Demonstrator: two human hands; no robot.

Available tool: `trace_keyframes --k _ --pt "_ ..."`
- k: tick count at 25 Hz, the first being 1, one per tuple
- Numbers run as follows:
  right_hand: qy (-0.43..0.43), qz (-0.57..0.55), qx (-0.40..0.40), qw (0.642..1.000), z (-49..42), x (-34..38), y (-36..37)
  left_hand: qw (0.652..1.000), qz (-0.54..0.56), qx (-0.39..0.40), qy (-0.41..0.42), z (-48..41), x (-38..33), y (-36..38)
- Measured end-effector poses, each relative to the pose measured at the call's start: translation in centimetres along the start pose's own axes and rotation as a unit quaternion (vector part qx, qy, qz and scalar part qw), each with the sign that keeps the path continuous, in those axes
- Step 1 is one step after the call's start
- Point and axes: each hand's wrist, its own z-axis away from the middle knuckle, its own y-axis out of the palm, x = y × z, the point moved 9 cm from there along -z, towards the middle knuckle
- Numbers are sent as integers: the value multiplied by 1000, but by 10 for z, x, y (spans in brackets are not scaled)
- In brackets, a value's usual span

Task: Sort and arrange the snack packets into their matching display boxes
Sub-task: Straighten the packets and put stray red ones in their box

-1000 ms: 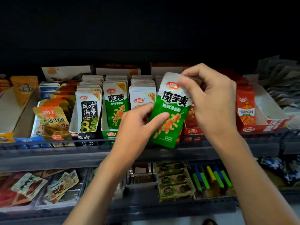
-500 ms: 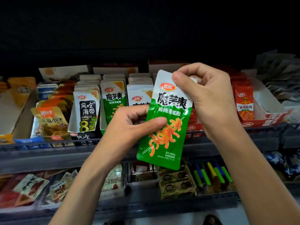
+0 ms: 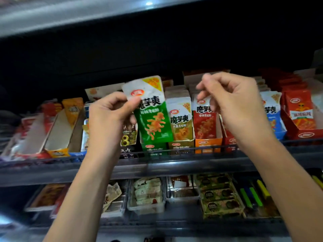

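My left hand (image 3: 108, 117) pinches the top left corner of a green and white snack packet (image 3: 153, 123) and holds it upright. The packet's lower edge sits in front of the green display box (image 3: 152, 147) on the upper shelf. Beside it to the right stand a box of yellow-brown packets (image 3: 180, 119) and an orange box with red packets (image 3: 203, 123). My right hand (image 3: 232, 105) hovers to the right of the packet, apart from it, fingers curled and holding nothing. The view is blurred.
A wire rail (image 3: 174, 151) runs along the shelf's front edge. Blue packets (image 3: 272, 119) and a red box (image 3: 307, 135) stand at the right; a nearly empty orange box (image 3: 59, 135) lies at the left. The lower shelf holds clear trays (image 3: 146, 194) and coloured sticks (image 3: 253, 194).
My right hand let go of the green packet and moved right. My left hand shifted its grip to the packet's top and carried it left, up to the green box. The camera tilted upward.
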Motion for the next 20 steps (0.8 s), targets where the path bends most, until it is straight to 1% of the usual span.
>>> trace_keyframes --k 2,5,7,11,13,14,15,16,17,18,20 --pt "15 -20 -13 1000 1 -5 -5 999 31 -37 0 -19 7 -16" --pt "8 -28 -11 1000 1 -4 -5 997 58 -38 -27 -40 34 -13" --pt "6 -30 -26 999 0 -5 -11 997 54 -28 -56 -46 57 -5" --pt "14 -33 -58 998 -3 -12 -25 993 -36 -27 -111 -50 98 5" --pt "17 -36 -63 997 -4 -15 -29 988 -113 -21 -103 -50 107 8" --pt "18 -36 -63 997 -4 -16 -30 979 -186 -20 -75 -50 105 9" --pt "19 -35 -62 997 -4 -16 -31 957 -286 -27 -31 -50 99 11" --pt "19 -34 -61 997 -3 -17 -31 922 -384 -41 14 -48 91 12" --pt "21 -34 -60 997 -3 -18 -32 887 -456 -58 45 -46 85 13" --pt "23 -35 -60 997 -3 -20 -32 866 -492 -70 52 -44 82 13" --pt "29 -37 -60 997 -3 -23 -34 861 -503 -73 32 -43 83 14"
